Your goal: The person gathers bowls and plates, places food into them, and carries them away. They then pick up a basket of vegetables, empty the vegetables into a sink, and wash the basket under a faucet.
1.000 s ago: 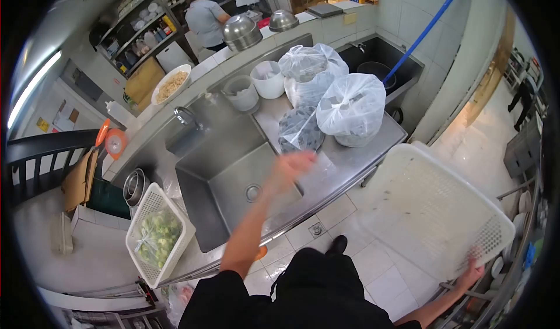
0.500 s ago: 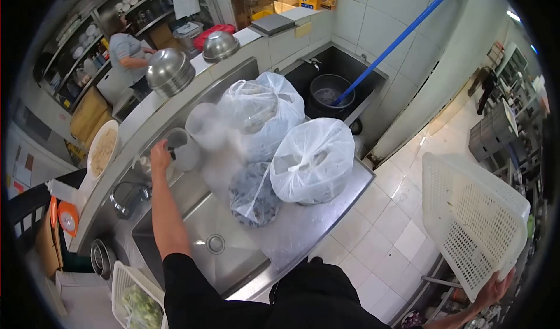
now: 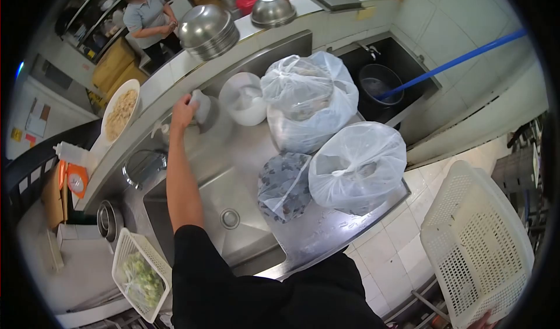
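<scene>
My left hand (image 3: 184,111) is closed on a small whitish item (image 3: 201,106) at the back of the steel counter, above the sink (image 3: 230,219). What this item is, I cannot make out. Right of it stands a white round container (image 3: 244,99). At the lower right edge, fingers of my right hand (image 3: 482,321) hold the end of a white perforated basket (image 3: 475,244), which hangs tilted over the floor. Two tied clear plastic bags (image 3: 312,99) (image 3: 358,169) and a grey patterned bundle (image 3: 284,186) rest on the counter.
Stacked steel bowls (image 3: 208,32) and a plate of food (image 3: 121,112) stand on the ledge. A faucet (image 3: 140,167) rises left of the sink. A basket of greens (image 3: 140,276) is lower left. Beyond the ledge stands a person (image 3: 147,23). A blue pole (image 3: 461,64) leans from a black bucket (image 3: 380,85).
The view has shifted, so the counter appears lower and further right. The whitish item now shows in my left hand. The basket hangs lower, with less of my right hand visible.
</scene>
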### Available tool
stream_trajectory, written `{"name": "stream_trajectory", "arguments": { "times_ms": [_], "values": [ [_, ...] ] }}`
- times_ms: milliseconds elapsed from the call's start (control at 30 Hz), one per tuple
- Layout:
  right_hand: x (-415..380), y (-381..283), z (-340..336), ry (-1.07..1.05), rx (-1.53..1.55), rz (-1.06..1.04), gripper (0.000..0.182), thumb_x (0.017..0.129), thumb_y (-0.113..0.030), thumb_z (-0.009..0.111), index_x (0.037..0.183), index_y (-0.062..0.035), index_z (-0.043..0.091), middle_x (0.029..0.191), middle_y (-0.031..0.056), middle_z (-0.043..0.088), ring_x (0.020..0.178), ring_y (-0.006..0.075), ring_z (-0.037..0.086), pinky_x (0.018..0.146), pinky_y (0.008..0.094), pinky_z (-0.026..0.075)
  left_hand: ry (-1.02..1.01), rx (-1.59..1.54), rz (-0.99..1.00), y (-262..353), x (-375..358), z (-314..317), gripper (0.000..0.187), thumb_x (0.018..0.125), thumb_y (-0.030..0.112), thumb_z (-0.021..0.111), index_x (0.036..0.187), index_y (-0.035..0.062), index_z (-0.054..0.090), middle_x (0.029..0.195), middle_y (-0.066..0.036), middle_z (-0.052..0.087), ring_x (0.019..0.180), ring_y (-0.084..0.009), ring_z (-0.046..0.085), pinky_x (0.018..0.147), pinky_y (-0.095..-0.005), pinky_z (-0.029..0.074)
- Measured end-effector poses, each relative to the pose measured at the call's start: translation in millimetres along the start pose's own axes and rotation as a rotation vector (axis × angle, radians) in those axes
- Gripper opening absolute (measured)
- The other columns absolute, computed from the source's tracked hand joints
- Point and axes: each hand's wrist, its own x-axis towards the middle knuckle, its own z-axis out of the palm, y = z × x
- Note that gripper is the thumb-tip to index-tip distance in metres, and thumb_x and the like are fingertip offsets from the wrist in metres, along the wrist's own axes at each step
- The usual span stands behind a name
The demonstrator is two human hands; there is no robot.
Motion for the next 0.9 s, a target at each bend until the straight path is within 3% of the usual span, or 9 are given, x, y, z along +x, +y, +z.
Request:
{"name": "stream_trajectory", "arguments": {
  "times_ms": [200, 267, 300, 367, 500, 667, 733, 833, 900],
  "values": [
    [9.2, 85.8, 22.6, -0.049, -0.19, -0.044, 0.054, 0.069, -0.047, 0.076, 0.064, 0.005, 0.061, 0.06, 0.0123, 0.061, 0.055, 0.0193, 0.053, 0.047, 0.0298, 0.046, 0.147, 0.005, 0.102, 35.0, -23.2, -10.2, 0.017, 0.074, 0.018, 0.059, 0.076, 0.0024, 0.052, 0.066, -0.004, 0.048, 0.064, -0.0146, 0.043, 0.06, -0.0309, 0.038],
    [10.9, 79.8, 41.9, -0.284, -0.16, 0.314, 0.036, 0.09, -0.017, 0.055, 0.118, 0.0064, 0.053, 0.112, 0.0149, 0.06, 0.092, 0.0211, 0.057, 0.08, 0.0308, 0.046, 0.237, -0.083, 0.078, 35.8, -28.8, -8.9, 0.016, 0.075, 0.017, 0.059, 0.078, 0.0026, 0.052, 0.07, -0.004, 0.049, 0.066, -0.0145, 0.044, 0.062, -0.0303, 0.039],
    [10.7, 155.0, 40.7, -0.43, 0.1, 0.461, 0.031, 0.089, -0.012, 0.052, 0.113, 0.0083, 0.056, 0.108, 0.0161, 0.061, 0.094, 0.0229, 0.06, 0.082, 0.0322, 0.047, 0.323, -0.178, 0.061, 45.5, -25.8, 2.3, 0.015, 0.076, 0.015, 0.059, 0.081, 0.0028, 0.053, 0.074, -0.003, 0.051, 0.068, -0.0144, 0.046, 0.063, -0.0297, 0.04],
    [16.7, 14.6, 86.0, -0.445, -0.067, 0.476, 0.026, 0.084, -0.018, 0.059, 0.083, 0.0073, 0.063, 0.068, 0.0081, 0.061, 0.061, 0.0152, 0.053, 0.056, 0.0307, 0.043, 0.303, -0.839, 0.041, 108.1, -39.1, 23.6, 0.012, 0.08, 0.011, 0.058, 0.089, 0.0036, 0.054, 0.083, -0.005, 0.055, 0.075, -0.0134, 0.051, 0.066, -0.0288, 0.042],
    [-11.0, 179.1, 166.3, -0.245, -0.053, 0.332, 0.03, 0.078, -0.015, 0.064, 0.099, 0.0058, 0.059, 0.085, 0.0079, 0.061, 0.071, 0.0192, 0.055, 0.07, 0.0331, 0.044, 0.006, -0.783, 0.374, 308.4, -102.2, 110.7, 0.017, 0.083, 0.009, 0.057, 0.099, 0.0045, 0.055, 0.089, -0.006, 0.058, 0.08, -0.0136, 0.055, 0.069, -0.027, 0.044],
    [3.8, 76.6, 291.0, -0.437, 0.667, 0.863, 0.03, 0.074, 0.003, 0.051, 0.103, 0.0048, 0.059, 0.089, 0.0115, 0.063, 0.068, 0.0171, 0.062, 0.059, 0.0272, 0.052, -0.551, -0.735, 0.606, 505.7, -202.8, 288.6, 0.025, 0.076, 0.015, 0.067, 0.094, -0.0006, 0.059, 0.085, -0.012, 0.064, 0.073, -0.0208, 0.06, 0.067, -0.0332, 0.047],
    [10.6, 89.3, 329.9, -0.489, 0.691, 0.926, 0.03, 0.073, 0.004, 0.049, 0.101, 0.005, 0.059, 0.086, 0.0114, 0.063, 0.067, 0.0169, 0.061, 0.059, 0.0277, 0.051, -0.38, -0.354, 0.899, 534.3, -215.9, 372.9, 0.033, 0.071, 0.02, 0.071, 0.097, 0.0025, 0.059, 0.091, -0.017, 0.063, 0.074, -0.0348, 0.058, 0.07, -0.0391, 0.047],
    [24.5, 126.3, 374.9, -0.665, 0.706, 0.998, 0.03, 0.07, 0.006, 0.045, 0.096, 0.0057, 0.059, 0.084, 0.0117, 0.063, 0.065, 0.0169, 0.061, 0.059, 0.0289, 0.051, 0.185, -0.131, 1.04, 549.5, -206.2, 389.7, 0.041, 0.071, 0.022, 0.074, 0.102, 0.0024, 0.057, 0.094, -0.011, 0.064, 0.077, -0.0314, 0.06, 0.075, -0.04, 0.048],
    [28.1, 149.3, 397.5, -0.829, 0.709, 0.995, 0.029, 0.069, 0.006, 0.044, 0.093, 0.0065, 0.059, 0.082, 0.0117, 0.062, 0.064, 0.0169, 0.06, 0.059, 0.0299, 0.05, 0.232, -0.047, 0.882, 533.5, -187.9, 381.0, 0.047, 0.069, 0.018, 0.075, 0.108, 0.0013, 0.054, 0.098, -0.012, 0.063, 0.084, -0.0293, 0.061, 0.078, -0.0377, 0.048]
  ]
}}
